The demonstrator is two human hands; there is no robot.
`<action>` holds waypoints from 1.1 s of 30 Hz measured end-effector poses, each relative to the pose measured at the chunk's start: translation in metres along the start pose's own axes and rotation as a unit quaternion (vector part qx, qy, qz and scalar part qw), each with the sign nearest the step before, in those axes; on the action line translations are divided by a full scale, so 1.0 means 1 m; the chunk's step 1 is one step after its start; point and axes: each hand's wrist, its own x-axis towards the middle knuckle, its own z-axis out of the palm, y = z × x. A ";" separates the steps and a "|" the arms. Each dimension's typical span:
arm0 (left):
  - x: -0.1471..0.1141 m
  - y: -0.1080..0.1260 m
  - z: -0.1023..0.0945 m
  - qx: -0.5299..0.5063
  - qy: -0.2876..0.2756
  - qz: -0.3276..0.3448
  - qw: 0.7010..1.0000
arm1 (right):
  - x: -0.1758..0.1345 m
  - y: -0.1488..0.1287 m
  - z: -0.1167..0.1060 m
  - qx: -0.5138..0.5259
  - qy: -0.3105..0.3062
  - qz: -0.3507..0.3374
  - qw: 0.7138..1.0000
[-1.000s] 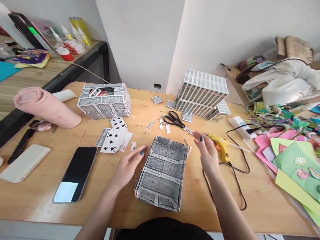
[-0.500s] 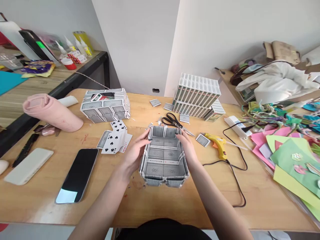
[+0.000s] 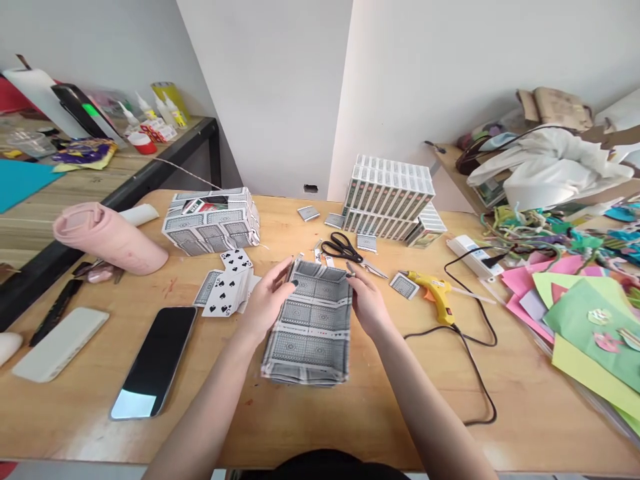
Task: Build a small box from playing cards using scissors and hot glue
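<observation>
Between my hands is an open box made of playing cards (image 3: pixel 310 323), its grey-patterned card backs lining the inside. It is tilted, with its inside facing me. My left hand (image 3: pixel 273 293) grips its far left edge, thumb over the rim. At the far right corner my right hand (image 3: pixel 367 300) holds the rim, fingers partly hidden behind the wall. Just beyond the box lie black-handled scissors (image 3: pixel 343 248). Loose playing cards (image 3: pixel 223 293) are spread to the left of my left hand. A yellow glue gun (image 3: pixel 436 295) rests to the right, beside one face-down card (image 3: pixel 404 286).
A finished-looking card-covered box (image 3: pixel 213 223) stands at the back left, stacked card packs (image 3: pixel 387 197) at the back right. A phone (image 3: pixel 155 363), white power bank (image 3: pixel 60 343) and pink roll (image 3: pixel 110 239) lie left. The glue gun's cord (image 3: pixel 473 367), power strip (image 3: pixel 475 257) and coloured paper (image 3: pixel 590 320) lie right.
The card box has turned and tilted, its near end swinging left and its inside showing more of the floor. Both hands moved with it, still holding it. The camera view shifted slightly.
</observation>
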 end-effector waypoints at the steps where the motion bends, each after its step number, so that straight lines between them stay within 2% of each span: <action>1: 0.004 -0.004 -0.001 0.062 0.013 0.029 0.998 | 0.000 0.003 0.002 0.011 0.001 0.009 1.000; 3: 0.015 -0.010 -0.003 0.180 0.020 0.106 0.978 | 0.002 0.006 0.005 0.044 -0.001 0.040 0.998; 5: 0.028 -0.013 -0.004 0.243 -0.011 0.155 0.958 | 0.004 0.006 0.008 0.063 0.000 0.060 0.996; 10: 0.056 -0.012 -0.002 0.257 -0.050 0.162 0.951 | 0.009 0.004 0.017 0.079 0.007 0.072 0.994; 15: 0.070 -0.013 0.001 0.252 -0.076 0.167 0.950 | 0.010 0.010 0.026 0.086 0.010 0.079 0.993; 23: 0.070 -0.021 0.011 0.246 -0.018 0.164 0.955 | 0.012 0.016 0.029 0.086 0.018 0.087 0.992; 33: 0.070 -0.024 0.012 0.183 -0.019 0.138 0.973 | 0.013 0.016 0.028 0.094 0.015 0.097 0.991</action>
